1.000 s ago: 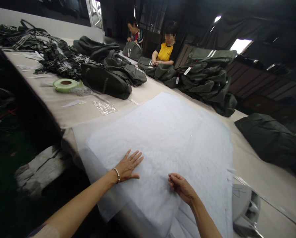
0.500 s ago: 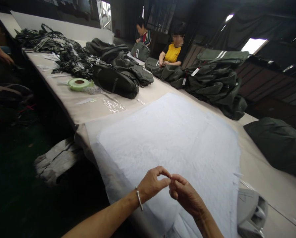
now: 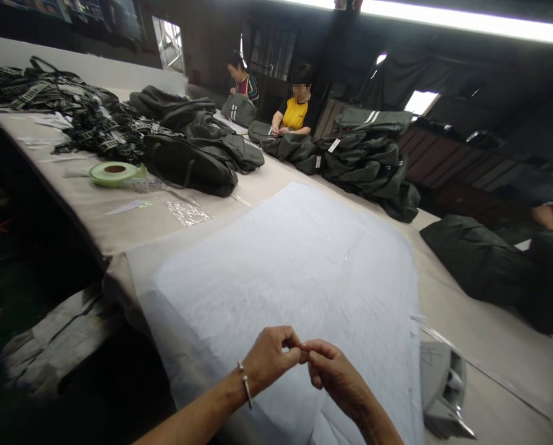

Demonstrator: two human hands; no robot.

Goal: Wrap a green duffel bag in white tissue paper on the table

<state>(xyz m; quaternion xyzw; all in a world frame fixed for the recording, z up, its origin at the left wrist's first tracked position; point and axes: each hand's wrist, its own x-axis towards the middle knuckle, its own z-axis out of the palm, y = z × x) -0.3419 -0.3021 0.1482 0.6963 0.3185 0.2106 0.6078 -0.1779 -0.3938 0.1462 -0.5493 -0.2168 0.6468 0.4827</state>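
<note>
Left hand and right hand meet fingertip to fingertip, pinched closed above white tissue sheets; anything held is too small to tell.

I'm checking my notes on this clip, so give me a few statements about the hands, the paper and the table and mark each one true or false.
1. Both hands meet fingertip to fingertip above the white paper. True.
2. The left hand lies flat on the paper. False: it is raised, fingers pinched against the right hand's.
3. A bracelet sits on the left wrist. True.
4. The green tape roll rests on the paper. False: it lies on the bare table, far left of the paper.
5. Dark green bags are piled beyond the paper. True.
6. Nobody else is at the table. False: two people sit at the far end.
</note>
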